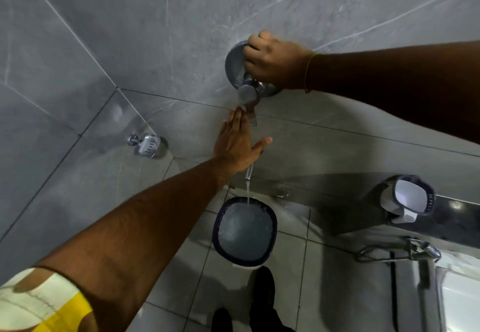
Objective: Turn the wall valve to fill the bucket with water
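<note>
A round chrome wall valve (235, 65) sits on the grey tiled wall, and my right hand (275, 60) is closed around its handle. Below it my left hand (237, 142) lies flat and open against the wall, fingers together, covering part of the spout (250, 170). A stream of water (247, 191) falls from the spout into a blue-rimmed white bucket (217, 230) on the floor, which holds bubbling water.
A chrome soap dish (148, 145) hangs on the left wall. A blue-rimmed white mug (410, 196) rests on a dark ledge at right. Lower right are a chrome tap (418, 251) and a white basin edge (457, 300). My legs stand behind the bucket.
</note>
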`<control>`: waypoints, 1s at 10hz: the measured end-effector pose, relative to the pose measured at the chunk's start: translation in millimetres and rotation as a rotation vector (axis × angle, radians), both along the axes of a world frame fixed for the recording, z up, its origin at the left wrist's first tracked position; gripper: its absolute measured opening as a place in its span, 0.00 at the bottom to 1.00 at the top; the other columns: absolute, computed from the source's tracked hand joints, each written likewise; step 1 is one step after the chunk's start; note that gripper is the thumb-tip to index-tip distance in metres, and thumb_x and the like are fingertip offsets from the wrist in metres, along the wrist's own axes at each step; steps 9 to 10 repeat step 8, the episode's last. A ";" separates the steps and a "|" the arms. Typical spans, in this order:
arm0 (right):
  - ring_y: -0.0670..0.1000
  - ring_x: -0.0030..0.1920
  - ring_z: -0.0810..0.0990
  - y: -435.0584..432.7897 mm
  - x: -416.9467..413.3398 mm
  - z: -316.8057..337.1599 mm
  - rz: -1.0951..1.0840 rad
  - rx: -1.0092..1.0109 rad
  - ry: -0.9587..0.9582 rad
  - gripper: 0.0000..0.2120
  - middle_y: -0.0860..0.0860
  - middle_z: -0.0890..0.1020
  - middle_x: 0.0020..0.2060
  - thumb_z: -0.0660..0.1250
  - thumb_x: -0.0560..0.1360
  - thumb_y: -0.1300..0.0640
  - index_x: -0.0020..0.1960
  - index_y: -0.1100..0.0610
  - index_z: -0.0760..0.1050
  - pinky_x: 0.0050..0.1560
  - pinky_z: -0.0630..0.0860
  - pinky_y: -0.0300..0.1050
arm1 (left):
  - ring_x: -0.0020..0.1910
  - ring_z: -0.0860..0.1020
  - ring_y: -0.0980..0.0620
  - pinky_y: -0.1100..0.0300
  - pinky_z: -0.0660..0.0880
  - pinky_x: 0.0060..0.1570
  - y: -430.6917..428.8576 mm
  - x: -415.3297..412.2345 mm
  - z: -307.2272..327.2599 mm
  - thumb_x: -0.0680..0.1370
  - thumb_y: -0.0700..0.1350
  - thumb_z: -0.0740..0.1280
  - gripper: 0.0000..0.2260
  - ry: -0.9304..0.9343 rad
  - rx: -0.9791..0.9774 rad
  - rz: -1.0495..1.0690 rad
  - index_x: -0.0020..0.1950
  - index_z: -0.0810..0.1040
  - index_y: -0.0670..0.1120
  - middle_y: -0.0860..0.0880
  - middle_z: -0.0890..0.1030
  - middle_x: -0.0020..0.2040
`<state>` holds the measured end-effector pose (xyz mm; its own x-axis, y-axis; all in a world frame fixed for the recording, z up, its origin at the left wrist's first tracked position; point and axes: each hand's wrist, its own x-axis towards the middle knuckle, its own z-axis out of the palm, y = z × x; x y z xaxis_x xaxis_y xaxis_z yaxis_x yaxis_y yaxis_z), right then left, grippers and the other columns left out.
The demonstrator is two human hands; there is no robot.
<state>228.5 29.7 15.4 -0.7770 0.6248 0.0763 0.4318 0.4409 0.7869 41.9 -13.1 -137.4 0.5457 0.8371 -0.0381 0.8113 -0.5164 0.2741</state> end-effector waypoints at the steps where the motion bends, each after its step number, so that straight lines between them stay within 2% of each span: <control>1: 0.53 0.38 0.82 12.3 -1.5 -2.1 0.062 0.079 -0.132 0.15 0.52 0.83 0.37 0.60 0.81 0.62 0.42 0.56 0.82 0.39 0.80 0.43 | 0.81 0.45 0.43 0.46 0.46 0.78 1.8 -1.5 -0.9 0.73 0.76 0.47 0.50 0.029 0.005 -0.011 0.80 0.42 0.39 0.39 0.46 0.82; 2: 0.52 0.37 0.81 20.7 0.0 4.9 0.117 0.110 -0.236 0.15 0.51 0.84 0.36 0.60 0.81 0.62 0.42 0.55 0.82 0.40 0.79 0.43 | 0.81 0.45 0.43 0.47 0.47 0.78 4.5 -8.4 -0.2 0.74 0.74 0.48 0.49 0.036 0.012 -0.058 0.80 0.43 0.39 0.40 0.46 0.82; 3: 0.53 0.39 0.79 25.2 4.1 12.4 0.164 0.085 -0.302 0.13 0.52 0.84 0.38 0.61 0.83 0.59 0.45 0.56 0.81 0.44 0.77 0.46 | 0.81 0.43 0.45 0.47 0.48 0.79 6.9 -23.3 2.1 0.77 0.71 0.50 0.46 0.030 0.005 -0.072 0.81 0.42 0.40 0.41 0.45 0.82; 4: 0.54 0.37 0.80 22.5 10.6 5.7 0.080 0.072 -0.149 0.17 0.53 0.84 0.34 0.59 0.84 0.58 0.42 0.56 0.81 0.46 0.76 0.47 | 0.81 0.41 0.47 0.50 0.46 0.78 4.9 -49.9 4.1 0.78 0.69 0.51 0.43 0.025 0.012 -0.038 0.81 0.41 0.42 0.43 0.42 0.82; 5: 0.53 0.31 0.81 -2.6 -2.4 -4.0 -0.219 0.005 0.045 0.13 0.51 0.82 0.26 0.70 0.76 0.56 0.33 0.55 0.82 0.43 0.78 0.45 | 0.81 0.43 0.46 0.50 0.46 0.78 2.7 -84.3 15.4 0.80 0.65 0.55 0.40 0.026 0.040 0.000 0.81 0.43 0.42 0.43 0.45 0.82; 6: 0.56 0.44 0.86 -19.3 -27.4 -7.4 -0.514 -0.121 0.363 0.07 0.53 0.87 0.36 0.73 0.73 0.54 0.42 0.58 0.86 0.51 0.78 0.47 | 0.81 0.46 0.45 0.48 0.49 0.78 2.1 -118.1 44.6 0.80 0.61 0.60 0.40 0.031 0.104 0.016 0.81 0.48 0.41 0.42 0.48 0.82; 7: 0.60 0.68 0.77 -35.3 -47.4 5.4 -0.800 -0.230 0.638 0.16 0.57 0.83 0.63 0.60 0.82 0.55 0.67 0.58 0.78 0.66 0.69 0.51 | 0.81 0.45 0.45 0.50 0.45 0.79 5.3 -148.0 96.5 0.80 0.62 0.56 0.38 0.014 0.290 -0.014 0.81 0.49 0.40 0.43 0.47 0.82; 8: 0.61 0.68 0.77 -74.5 -61.7 43.0 -0.805 -0.039 1.140 0.21 0.56 0.80 0.67 0.64 0.79 0.54 0.71 0.55 0.74 0.68 0.71 0.54 | 0.81 0.48 0.45 0.46 0.51 0.78 3.5 -178.3 172.2 0.81 0.61 0.51 0.35 -0.132 0.513 -0.031 0.80 0.53 0.39 0.43 0.52 0.82; 10: 0.61 0.68 0.77 -74.5 -61.7 43.0 -0.805 -0.039 1.140 0.21 0.56 0.80 0.67 0.64 0.79 0.54 0.71 0.55 0.74 0.68 0.71 0.54 | 0.81 0.48 0.45 0.46 0.51 0.78 3.5 -178.3 172.2 0.81 0.61 0.51 0.35 -0.132 0.513 -0.031 0.80 0.53 0.39 0.43 0.52 0.82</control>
